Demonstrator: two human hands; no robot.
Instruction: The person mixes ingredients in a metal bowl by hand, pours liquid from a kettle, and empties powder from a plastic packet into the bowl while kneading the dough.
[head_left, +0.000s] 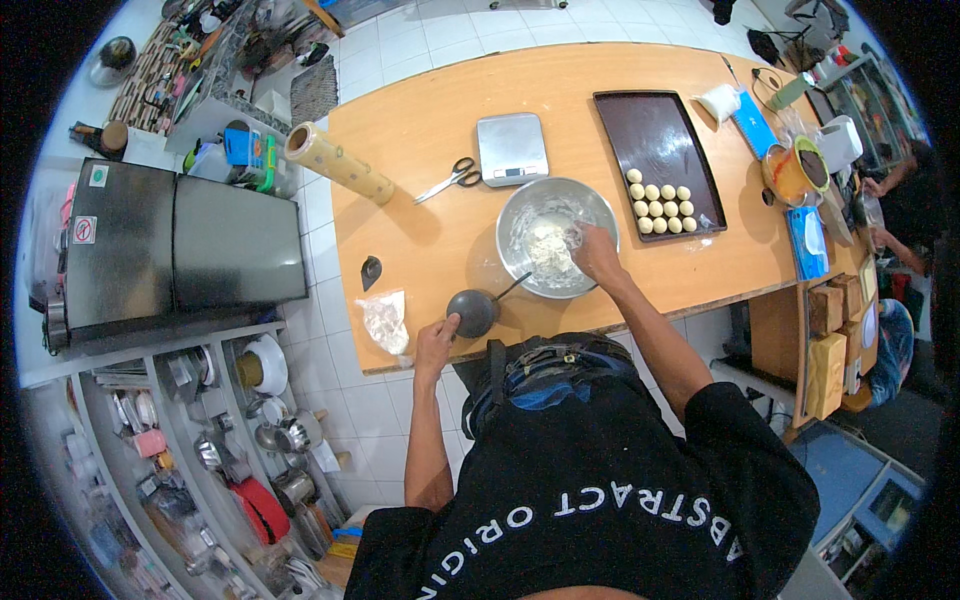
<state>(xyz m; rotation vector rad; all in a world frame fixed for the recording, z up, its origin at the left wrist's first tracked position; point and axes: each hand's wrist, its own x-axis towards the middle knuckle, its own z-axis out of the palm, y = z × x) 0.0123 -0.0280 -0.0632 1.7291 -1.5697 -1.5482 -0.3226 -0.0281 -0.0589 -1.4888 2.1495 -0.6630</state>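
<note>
Two stickers, one green and one red-ringed, mark the dark fridge at far left, their fine print too small to read. At the left end of the bench, one roll of wrap stands behind a small dark piece and a clear bag of white powder. The person's left hand grasps the near edge of one dark round utensil, whose thin handle reaches to the steel bowl. Behind lie one pair of scissors and one scale, its small panel unreadable. The single bowl sits near the bench's front edge, just in front of the scale, with a crumbly white mixture inside and white smears on its wall. White capital lettering arcs across the person's black shirt. The right hand dips into the bowl's right side, fingers bent at the mixture; whether they clutch any cannot be told. To the right, 13 pale balls fill the near part of one dark tray. Beyond are a second white bag, one blue pack and, at far right, a co-worker's two hands
</note>
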